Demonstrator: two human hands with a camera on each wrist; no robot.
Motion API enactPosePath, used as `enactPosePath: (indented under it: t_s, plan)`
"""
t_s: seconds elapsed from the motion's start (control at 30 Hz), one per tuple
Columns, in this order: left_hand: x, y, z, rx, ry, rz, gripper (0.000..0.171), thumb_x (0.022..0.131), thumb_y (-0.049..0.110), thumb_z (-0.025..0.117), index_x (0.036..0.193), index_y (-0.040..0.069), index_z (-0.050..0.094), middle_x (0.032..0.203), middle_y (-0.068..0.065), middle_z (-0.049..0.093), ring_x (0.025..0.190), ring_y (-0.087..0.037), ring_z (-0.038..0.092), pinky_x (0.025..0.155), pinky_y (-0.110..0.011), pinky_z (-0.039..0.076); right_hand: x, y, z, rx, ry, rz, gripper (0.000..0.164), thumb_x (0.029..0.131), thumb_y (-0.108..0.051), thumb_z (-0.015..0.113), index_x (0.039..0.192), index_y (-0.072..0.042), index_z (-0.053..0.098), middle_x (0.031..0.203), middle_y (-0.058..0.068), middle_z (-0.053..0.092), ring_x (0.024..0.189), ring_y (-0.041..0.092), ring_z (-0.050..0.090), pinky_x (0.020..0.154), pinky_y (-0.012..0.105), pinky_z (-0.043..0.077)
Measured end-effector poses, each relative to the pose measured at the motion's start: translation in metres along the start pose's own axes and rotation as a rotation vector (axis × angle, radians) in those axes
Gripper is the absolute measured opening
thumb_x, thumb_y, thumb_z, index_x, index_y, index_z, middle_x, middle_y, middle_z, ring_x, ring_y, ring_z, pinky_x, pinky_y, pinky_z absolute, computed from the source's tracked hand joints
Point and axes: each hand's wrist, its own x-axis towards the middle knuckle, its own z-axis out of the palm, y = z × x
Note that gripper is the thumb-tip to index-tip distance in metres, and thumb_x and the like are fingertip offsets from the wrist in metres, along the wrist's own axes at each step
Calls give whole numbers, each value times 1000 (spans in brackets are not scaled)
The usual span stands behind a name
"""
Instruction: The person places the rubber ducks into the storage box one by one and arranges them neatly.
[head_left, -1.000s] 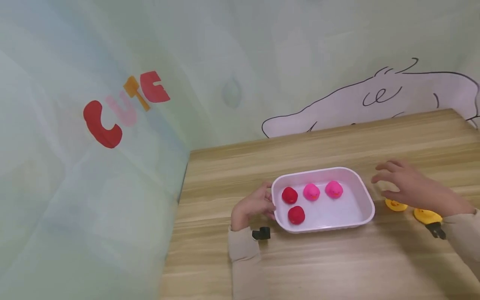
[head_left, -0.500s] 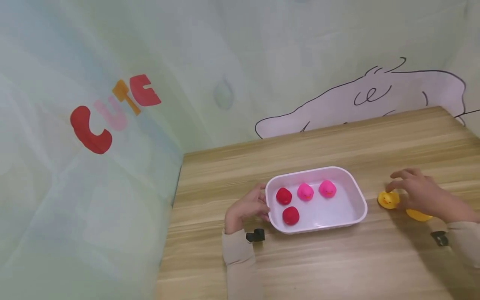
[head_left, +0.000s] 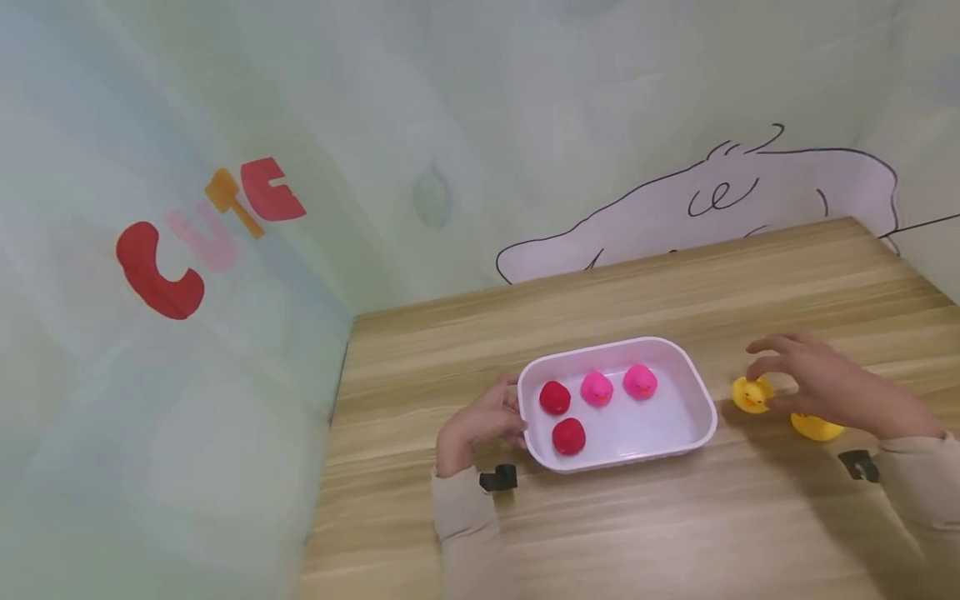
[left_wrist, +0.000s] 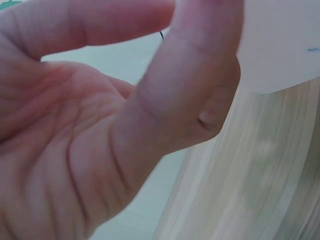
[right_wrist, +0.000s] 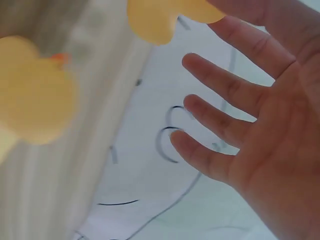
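My left hand [head_left: 483, 421] grips the left end of a white plastic tray [head_left: 693, 396], thumb at the rim and fingers behind it. In the left wrist view the curled fingers fill much of the picture beside the white tray wall [left_wrist: 285, 45]. Inside the tray sit two red rubber ducks [head_left: 555, 398] and two pink rubber ducks [head_left: 640, 382]. Right of the tray, my right hand [head_left: 828, 385] pinches a yellow rubber duck [head_left: 752, 395] between thumb and index finger. The right wrist view shows this duck [right_wrist: 152, 20] at the fingertips, the other fingers spread.
A second yellow duck [head_left: 816, 427] lies on the wooden table [head_left: 600, 542] under the right hand. Pale printed cloth hangs behind the table and on the left, with the letters CUTE [head_left: 273, 190]. Small black cameras [head_left: 498, 477] sit at both wrists.
The right hand has come down onto the nearer yellow duck and now holds it between thumb and index finger. The left hand keeps its grip on the tray. The head view has shifted rightward.
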Motion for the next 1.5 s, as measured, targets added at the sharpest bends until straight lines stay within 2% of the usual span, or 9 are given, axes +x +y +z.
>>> enactPosePath:
  t_s: [0.1,0.27,0.5,0.63,0.7,0.9,1.07,1.2,1.5]
  plan:
    - [-5,-1,-4,9,17,-3,66,83,-15,56,143,-9,28,97,-30,57,61,-18,64,65,-37,65,8,-11,-3,3,30,-54,33,70,-6,90,97,-16,74,125,21,61,115,49,51,90,71,47]
    - [-6,-2,-5,3,-8,10,67,84,-13,57,144,-10,27,98,-32,57,62,-18,65,67,-37,65,15,-26,-12,-22,78,-98,40,64,-2,92,97,-15,74,125,18,61,115,46,51,88,69,51]
    - [3,0,1,24,-19,15,66,84,-12,59,143,-9,30,98,-29,58,63,-19,65,68,-38,65,26,-54,-22,-22,62,-123,45,64,-3,94,104,-14,75,130,18,60,126,46,43,94,71,47]
    - [9,6,5,18,-17,3,66,84,-12,58,144,-7,31,100,-27,56,64,-18,64,68,-36,65,38,-75,-20,-27,26,-137,43,68,-4,92,106,-14,75,133,16,59,128,45,42,96,71,47]
    - [10,8,6,17,-15,4,66,84,-12,58,144,-7,31,100,-27,55,64,-18,63,68,-37,65,46,-87,-15,-22,8,-155,43,68,-3,91,107,-15,75,132,16,59,128,44,42,95,68,49]
    - [7,7,6,-3,-14,15,66,83,-15,57,142,-9,28,95,-24,55,61,-17,63,67,-40,65,64,-116,13,5,-44,-170,42,66,-5,92,103,-16,75,129,16,60,129,45,42,102,70,42]
    - [3,6,5,-7,-3,2,64,84,-14,57,142,-7,29,95,-25,56,61,-17,63,66,-37,65,73,-124,38,-13,-61,-220,39,65,-9,93,99,-15,76,123,15,63,126,45,45,100,70,42]
    - [1,6,3,13,8,-4,65,85,-13,57,144,-6,30,99,-29,56,63,-19,63,69,-40,65,79,-125,52,-3,-84,-238,38,66,-8,93,99,-15,76,121,14,62,125,45,45,99,66,47]
    - [-5,5,1,6,8,-8,66,85,-15,56,145,-7,28,100,-32,56,64,-19,64,71,-46,65,85,-128,73,-80,26,-359,39,63,-8,94,95,-17,75,117,13,60,121,41,46,94,55,51]
